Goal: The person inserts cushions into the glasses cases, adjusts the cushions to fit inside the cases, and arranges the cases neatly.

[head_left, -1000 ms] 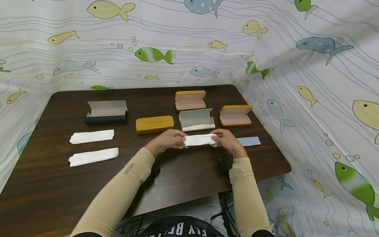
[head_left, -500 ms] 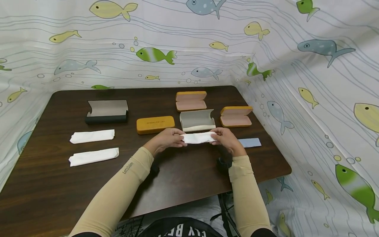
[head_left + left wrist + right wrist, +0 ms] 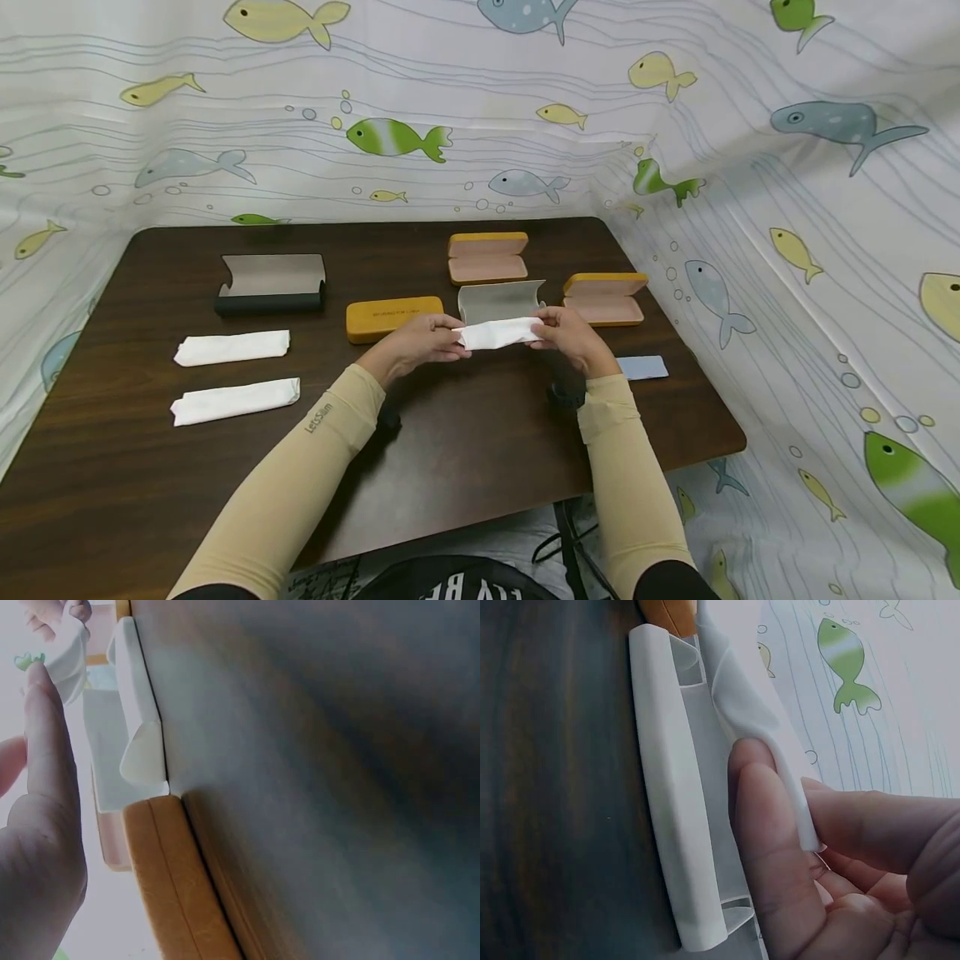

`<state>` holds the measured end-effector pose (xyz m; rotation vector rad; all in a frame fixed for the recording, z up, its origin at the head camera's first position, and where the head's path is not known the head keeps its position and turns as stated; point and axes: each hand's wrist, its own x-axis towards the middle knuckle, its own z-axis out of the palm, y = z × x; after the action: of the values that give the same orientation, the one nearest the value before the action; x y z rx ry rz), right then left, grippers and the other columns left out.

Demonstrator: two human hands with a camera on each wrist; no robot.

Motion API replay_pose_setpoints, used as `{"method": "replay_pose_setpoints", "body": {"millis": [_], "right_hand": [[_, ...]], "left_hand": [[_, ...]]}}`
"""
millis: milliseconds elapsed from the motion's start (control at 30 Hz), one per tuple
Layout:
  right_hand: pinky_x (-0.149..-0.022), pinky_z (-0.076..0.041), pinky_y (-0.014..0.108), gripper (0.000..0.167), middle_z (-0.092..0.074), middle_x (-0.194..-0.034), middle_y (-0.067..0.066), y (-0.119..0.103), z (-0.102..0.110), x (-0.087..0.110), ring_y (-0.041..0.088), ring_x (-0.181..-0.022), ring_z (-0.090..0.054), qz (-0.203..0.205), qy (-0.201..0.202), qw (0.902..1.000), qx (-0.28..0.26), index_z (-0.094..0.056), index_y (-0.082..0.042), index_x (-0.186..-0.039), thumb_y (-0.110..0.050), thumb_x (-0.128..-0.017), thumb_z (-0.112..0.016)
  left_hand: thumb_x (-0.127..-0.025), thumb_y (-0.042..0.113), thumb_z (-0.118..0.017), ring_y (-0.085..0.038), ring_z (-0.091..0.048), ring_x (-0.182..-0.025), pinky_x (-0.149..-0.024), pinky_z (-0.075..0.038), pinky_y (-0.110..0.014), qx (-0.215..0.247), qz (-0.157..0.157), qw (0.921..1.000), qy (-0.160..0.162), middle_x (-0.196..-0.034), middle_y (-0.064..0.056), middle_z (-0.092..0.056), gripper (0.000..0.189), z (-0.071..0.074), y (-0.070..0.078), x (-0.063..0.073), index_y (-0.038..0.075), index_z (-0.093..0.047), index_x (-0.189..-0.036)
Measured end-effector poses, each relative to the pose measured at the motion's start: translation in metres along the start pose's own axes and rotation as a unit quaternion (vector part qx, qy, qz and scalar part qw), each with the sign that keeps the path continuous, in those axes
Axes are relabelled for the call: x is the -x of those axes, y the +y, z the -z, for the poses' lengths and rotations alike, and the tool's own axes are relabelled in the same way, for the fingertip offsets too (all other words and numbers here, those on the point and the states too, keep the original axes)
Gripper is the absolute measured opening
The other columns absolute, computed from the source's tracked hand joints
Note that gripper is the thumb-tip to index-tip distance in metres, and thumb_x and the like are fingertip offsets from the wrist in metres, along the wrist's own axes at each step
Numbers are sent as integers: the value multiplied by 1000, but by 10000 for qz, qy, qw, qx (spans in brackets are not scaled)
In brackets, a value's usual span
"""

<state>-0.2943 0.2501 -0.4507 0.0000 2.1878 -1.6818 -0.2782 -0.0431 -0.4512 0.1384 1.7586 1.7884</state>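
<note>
Held up between both hands is a folded white cloth, stretched flat from side to side. My left hand pinches its left end, and my right hand pinches the right end between thumb and fingers. Just behind the cloth stands an open white glasses case with a grey lining; its white front edge shows in the right wrist view, below the cloth. A closed yellow glasses case lies beside my left hand, partly covered by it.
Two more folded white cloths lie at the left. Behind them is an open dark green case. Open yellow cases with pink linings stand at the back right. A light blue strip lies beyond my right wrist.
Both hands have raised the white cloth and carried it slightly away from me, so it now overlaps the front of the white case. The other things stay where they were.
</note>
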Motion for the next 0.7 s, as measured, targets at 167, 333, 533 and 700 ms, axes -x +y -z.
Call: {"method": "replay_pose_setpoints", "body": {"millis": [167,333,533,700], "right_hand": [[-88,-58,32,35,-55,-118,21,-6,4,-11,22,-93,-65,-119,-16,9999,-120,-53,9,-136,-1,-103,-56],[-88,-58,31,35,-55,-120,21,-10,6,-20,22,-93,-66,-186,-25,9996,-227,-54,8,-136,-2,-103,-57],[-87,-58,29,36,-56,-124,22,-11,9,-31,20,-95,-67,-168,-44,9991,-389,-53,9,-137,-2,-103,-56],[-84,-58,26,34,-56,-124,23,-11,10,-39,19,-94,-67,-161,-47,9987,-491,-53,10,-136,-1,-103,-55]], "left_hand": [[-107,6,-50,-16,-73,-90,-104,-48,-45,220,30,9998,26,-118,-20,-62,39,6,5,-5,-8,-46,-143],[-108,8,-49,-16,-73,-90,-105,-47,-46,401,58,9992,42,-111,-15,-63,40,10,12,-10,-7,-45,-145],[-108,6,-48,-15,-73,-88,-108,-43,-49,621,86,9980,112,-110,-15,-63,40,13,18,-16,-8,-43,-145],[-108,7,-47,-15,-73,-89,-107,-45,-46,671,132,9975,157,-111,-16,-64,41,17,18,-22,-8,-41,-145]]}}
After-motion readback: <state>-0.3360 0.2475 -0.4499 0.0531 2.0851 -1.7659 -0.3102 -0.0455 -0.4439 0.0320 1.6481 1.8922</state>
